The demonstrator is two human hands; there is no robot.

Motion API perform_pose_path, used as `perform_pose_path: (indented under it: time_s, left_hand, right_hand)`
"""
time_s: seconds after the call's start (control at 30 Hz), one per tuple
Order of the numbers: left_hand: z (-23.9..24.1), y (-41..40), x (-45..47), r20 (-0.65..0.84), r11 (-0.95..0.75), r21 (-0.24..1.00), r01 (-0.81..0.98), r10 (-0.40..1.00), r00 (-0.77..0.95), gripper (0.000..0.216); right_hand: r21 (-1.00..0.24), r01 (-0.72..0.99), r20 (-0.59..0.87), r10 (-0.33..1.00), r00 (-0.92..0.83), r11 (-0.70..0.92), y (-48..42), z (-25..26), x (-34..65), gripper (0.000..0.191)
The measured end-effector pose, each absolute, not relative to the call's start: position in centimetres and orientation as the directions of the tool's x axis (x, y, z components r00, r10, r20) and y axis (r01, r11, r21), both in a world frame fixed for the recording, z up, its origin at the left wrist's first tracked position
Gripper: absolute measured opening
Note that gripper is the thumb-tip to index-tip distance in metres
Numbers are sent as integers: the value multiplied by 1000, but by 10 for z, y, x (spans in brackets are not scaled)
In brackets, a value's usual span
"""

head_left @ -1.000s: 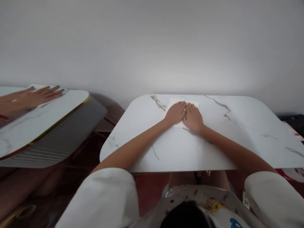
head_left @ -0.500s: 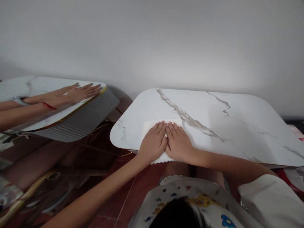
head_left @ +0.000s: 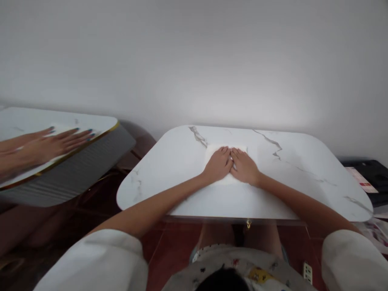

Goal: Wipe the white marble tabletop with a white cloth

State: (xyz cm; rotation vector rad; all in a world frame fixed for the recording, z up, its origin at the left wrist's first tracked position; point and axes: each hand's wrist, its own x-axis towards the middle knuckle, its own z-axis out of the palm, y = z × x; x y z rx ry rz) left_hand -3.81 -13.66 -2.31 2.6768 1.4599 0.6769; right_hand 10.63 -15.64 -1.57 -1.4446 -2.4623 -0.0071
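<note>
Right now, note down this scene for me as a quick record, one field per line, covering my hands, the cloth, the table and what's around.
Left hand: laid flat on the cloth
Right hand: laid flat beside the left one, on the same cloth
Cloth: white, spread under both hands
Table: white, grey veins, rounded corners
Left side: another person's hands on a second table
Behind: plain wall

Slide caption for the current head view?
Left hand and right hand rest on a white cloth atop a marbled table.
</note>
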Motion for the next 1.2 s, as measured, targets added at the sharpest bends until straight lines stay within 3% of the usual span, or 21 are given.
perform_pose_path:
  time_s: [0.1,0.23,0.57,0.87,1.2]
  left_hand:
    - [-24,-82,-39,436,-555,239,797,794,422,41]
    - [-23,-14,-42,500,-478,241,844,807,314,35]
    - [-25,46,-30,459,-488,161,858,806,373,35]
    - [-25,-4,-30,433,-556,129,821,777,458,40]
    - [-27,-160,-58,400,-508,121,853,811,427,46]
  right_hand:
    - [-113,868,267,856,-443,484,-102,-9,101,49]
    - [-103,932,314,900,-302,348,-36,-2,88,34]
    - [-93,915,351,873,-339,393,30,-18,97,40]
    - [-113,940,327,905,-271,322,-30,-21,97,47]
    - [-104,900,269,883,-384,423,-177,-17,75,52]
